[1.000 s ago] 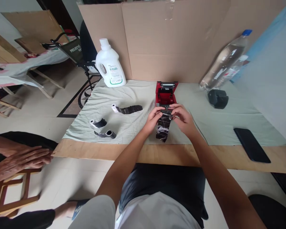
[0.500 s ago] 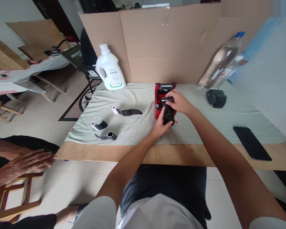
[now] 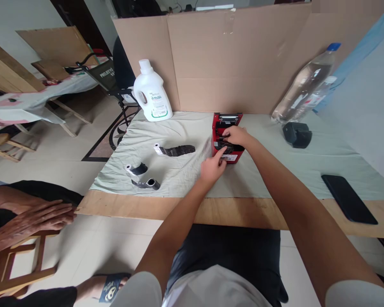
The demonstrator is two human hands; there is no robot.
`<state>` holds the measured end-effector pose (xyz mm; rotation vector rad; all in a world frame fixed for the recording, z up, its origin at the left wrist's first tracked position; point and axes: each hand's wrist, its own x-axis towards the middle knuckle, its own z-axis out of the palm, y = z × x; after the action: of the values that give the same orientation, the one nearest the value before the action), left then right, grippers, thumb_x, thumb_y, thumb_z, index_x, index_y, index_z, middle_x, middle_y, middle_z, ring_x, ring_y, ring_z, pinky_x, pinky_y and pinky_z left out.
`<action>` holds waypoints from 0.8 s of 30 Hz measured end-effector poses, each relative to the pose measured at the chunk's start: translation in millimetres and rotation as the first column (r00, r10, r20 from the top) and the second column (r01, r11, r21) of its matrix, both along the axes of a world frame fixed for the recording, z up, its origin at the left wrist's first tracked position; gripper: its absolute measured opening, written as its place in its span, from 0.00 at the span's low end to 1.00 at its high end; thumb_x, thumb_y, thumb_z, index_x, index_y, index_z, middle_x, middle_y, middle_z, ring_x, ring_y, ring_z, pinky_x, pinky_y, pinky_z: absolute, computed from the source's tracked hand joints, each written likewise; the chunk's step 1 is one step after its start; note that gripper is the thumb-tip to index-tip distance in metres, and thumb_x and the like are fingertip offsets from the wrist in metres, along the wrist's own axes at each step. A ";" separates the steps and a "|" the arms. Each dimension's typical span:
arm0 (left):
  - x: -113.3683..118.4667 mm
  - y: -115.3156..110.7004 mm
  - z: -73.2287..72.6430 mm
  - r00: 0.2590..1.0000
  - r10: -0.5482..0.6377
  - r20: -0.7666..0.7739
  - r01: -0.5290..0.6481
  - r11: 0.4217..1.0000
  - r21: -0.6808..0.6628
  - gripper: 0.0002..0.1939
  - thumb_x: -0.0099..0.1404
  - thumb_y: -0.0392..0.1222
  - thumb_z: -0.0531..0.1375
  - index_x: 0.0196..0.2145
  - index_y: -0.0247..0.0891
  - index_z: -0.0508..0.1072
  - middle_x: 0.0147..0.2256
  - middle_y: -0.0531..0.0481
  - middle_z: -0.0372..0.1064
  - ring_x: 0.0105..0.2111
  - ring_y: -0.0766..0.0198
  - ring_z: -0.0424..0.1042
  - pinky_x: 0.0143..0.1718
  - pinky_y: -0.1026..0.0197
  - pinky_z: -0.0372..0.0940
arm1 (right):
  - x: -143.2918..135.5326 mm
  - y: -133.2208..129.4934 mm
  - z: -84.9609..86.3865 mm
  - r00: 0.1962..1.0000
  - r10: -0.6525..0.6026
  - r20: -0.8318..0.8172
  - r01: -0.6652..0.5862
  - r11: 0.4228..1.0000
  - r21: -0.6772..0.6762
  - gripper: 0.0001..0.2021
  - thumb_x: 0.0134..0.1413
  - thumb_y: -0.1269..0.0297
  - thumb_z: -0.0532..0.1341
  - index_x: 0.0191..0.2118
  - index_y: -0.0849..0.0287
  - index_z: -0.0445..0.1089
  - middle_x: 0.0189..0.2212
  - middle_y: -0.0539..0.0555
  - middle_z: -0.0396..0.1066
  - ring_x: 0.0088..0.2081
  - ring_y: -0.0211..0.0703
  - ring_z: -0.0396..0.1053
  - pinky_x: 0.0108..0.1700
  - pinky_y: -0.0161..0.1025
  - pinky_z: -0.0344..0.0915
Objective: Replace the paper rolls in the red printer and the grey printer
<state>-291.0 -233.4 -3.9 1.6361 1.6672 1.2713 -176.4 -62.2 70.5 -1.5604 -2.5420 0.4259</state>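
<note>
A small red and black printer (image 3: pixel 215 135) stands on the cloth with its lid raised at the back. Inside its bay lies a paper roll (image 3: pixel 231 147) with dark, shiny paper, mostly covered by my fingers. My right hand (image 3: pixel 238 136) reaches in from the right, fingers closed on the roll. At the front left corner is my left hand (image 3: pixel 213 167), its index finger laid over the edge onto the dark paper, its thumb low against the printer's front. The other left fingers are curled. Left of the printer, a roll with a long black tail (image 3: pixel 179 150) lies on the cloth.
Two more small rolls, one upper (image 3: pixel 137 169) and one lower (image 3: pixel 149 184), lie at left. A white detergent jug (image 3: pixel 153 96) and plastic bottles (image 3: pixel 307 83) stand by the cardboard (image 3: pixel 243 59). A black object (image 3: pixel 297 135) and a phone (image 3: pixel 348 199) lie right. Another person's hand (image 3: pixel 48 215) rests at far left.
The dark paper roll has gone down into the printer's bay. My left hand has let its paper go lower and shifted to the printer's front edge. The view has turned slightly left.
</note>
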 end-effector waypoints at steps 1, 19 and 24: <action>-2.0 0.9 1.6 1.000 0.015 -0.012 -0.014 1.000 0.008 0.27 0.69 0.40 0.66 0.65 0.49 0.78 0.27 0.52 0.71 0.32 0.55 0.74 0.45 0.55 0.69 | -0.4 -0.4 0.6 1.000 0.009 0.010 -0.009 1.000 -0.010 0.08 0.56 0.69 0.67 0.40 0.53 0.82 0.48 0.56 0.85 0.53 0.58 0.76 0.61 0.57 0.61; 7.2 3.8 2.2 0.989 -0.015 -0.150 0.026 0.997 0.071 0.22 0.78 0.42 0.56 0.66 0.49 0.76 0.53 0.43 0.80 0.47 0.51 0.79 0.52 0.54 0.72 | 3.6 33.6 -20.5 0.641 -0.230 -0.733 0.410 0.909 0.072 0.11 0.70 0.59 0.53 0.48 0.55 0.70 0.45 0.57 0.73 0.49 0.49 0.73 0.54 0.44 0.70; 7.6 6.0 7.5 0.931 0.020 -0.365 0.011 0.996 0.083 0.23 0.81 0.39 0.52 0.67 0.52 0.74 0.52 0.48 0.81 0.47 0.57 0.80 0.47 0.60 0.73 | 26.1 6.8 -56.3 0.296 -0.166 -0.941 0.366 0.929 -0.048 0.10 0.50 0.66 0.62 0.40 0.52 0.69 0.41 0.51 0.73 0.46 0.46 0.73 0.59 0.50 0.71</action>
<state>-283.5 -227.4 3.6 2.0204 1.8499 1.0991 -150.3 -55.5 14.2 -1.0837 -1.3067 0.7473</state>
